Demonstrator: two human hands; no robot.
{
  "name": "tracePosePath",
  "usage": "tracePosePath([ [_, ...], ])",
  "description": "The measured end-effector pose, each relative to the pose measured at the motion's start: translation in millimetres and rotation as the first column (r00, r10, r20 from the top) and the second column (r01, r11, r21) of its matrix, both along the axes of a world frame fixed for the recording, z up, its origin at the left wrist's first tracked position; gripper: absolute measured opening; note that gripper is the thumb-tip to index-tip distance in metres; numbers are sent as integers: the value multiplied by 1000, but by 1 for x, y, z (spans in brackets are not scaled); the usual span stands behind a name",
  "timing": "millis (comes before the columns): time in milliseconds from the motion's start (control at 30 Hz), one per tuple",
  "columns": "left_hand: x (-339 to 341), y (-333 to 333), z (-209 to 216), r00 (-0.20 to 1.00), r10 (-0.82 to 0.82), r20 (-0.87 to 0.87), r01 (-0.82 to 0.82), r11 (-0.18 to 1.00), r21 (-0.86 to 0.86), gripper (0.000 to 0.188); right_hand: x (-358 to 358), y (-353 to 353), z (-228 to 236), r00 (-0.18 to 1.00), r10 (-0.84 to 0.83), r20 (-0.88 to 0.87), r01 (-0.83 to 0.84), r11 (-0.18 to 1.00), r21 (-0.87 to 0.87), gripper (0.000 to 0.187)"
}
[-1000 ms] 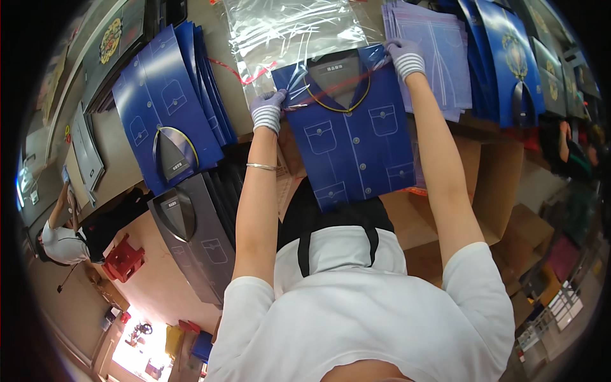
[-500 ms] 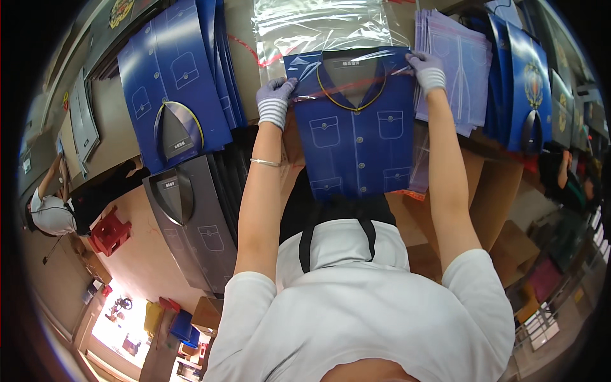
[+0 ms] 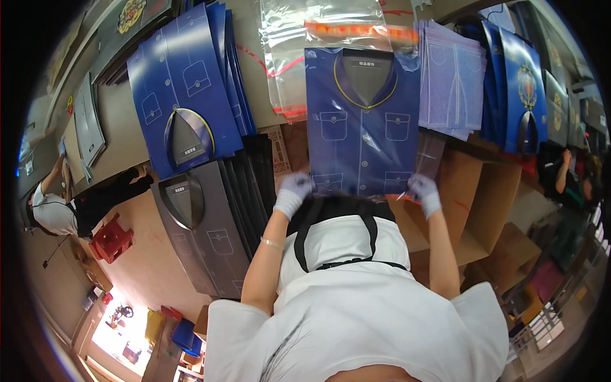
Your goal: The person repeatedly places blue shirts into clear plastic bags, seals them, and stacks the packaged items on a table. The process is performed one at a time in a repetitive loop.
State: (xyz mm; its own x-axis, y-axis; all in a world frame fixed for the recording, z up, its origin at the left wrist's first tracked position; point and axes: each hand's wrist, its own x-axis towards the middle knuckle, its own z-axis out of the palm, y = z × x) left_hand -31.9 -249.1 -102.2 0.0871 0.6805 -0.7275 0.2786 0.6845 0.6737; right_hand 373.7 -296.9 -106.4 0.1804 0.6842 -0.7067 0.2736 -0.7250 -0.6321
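Note:
A flat blue shirt-shaped card (image 3: 363, 149), printed with pockets, buttons and a yellow-edged collar, lies in a clear plastic bag (image 3: 430, 151) in front of me. My left hand (image 3: 294, 192), in a pale glove with a striped cuff, is at its lower left corner, fingers curled in on the bag's edge and slightly blurred. At the lower right corner my right hand (image 3: 424, 193), gloved alike, pinches the bag's near edge. The fingertips of both hands are partly lost against the plastic.
Clear bags (image 3: 280, 63) lie beyond the card. On the left are stacks of blue shirt cards (image 3: 172, 76) and grey shirt cards (image 3: 213, 235); on the right, lilac printed sheets (image 3: 449, 83) and more blue cards (image 3: 523, 89). A cardboard box (image 3: 490, 197) stands lower right. Another person (image 3: 54, 213) works far left.
Both hands have come from the card's top corners down to its bottom corners, nearer my body. The red strip that crossed the card's collar no longer lies over it, and the plastic lies flatter.

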Motion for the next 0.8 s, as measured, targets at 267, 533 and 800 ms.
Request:
tracePosePath([
  [267, 10, 23, 121, 943, -231, 239, 203, 970, 134, 8, -67, 33, 39, 591, -469, -656, 621, 784, -1, 18],
  [533, 71, 38, 176, 846, -457, 273, 257, 800, 543, 23, -50, 134, 287, 997, 66, 31, -56, 423, 905, 15],
  [800, 141, 58, 17, 912, -410, -20, 330, 703, 630, 38, -191, 204, 192, 91, 621, 779, -961, -151, 232, 18],
])
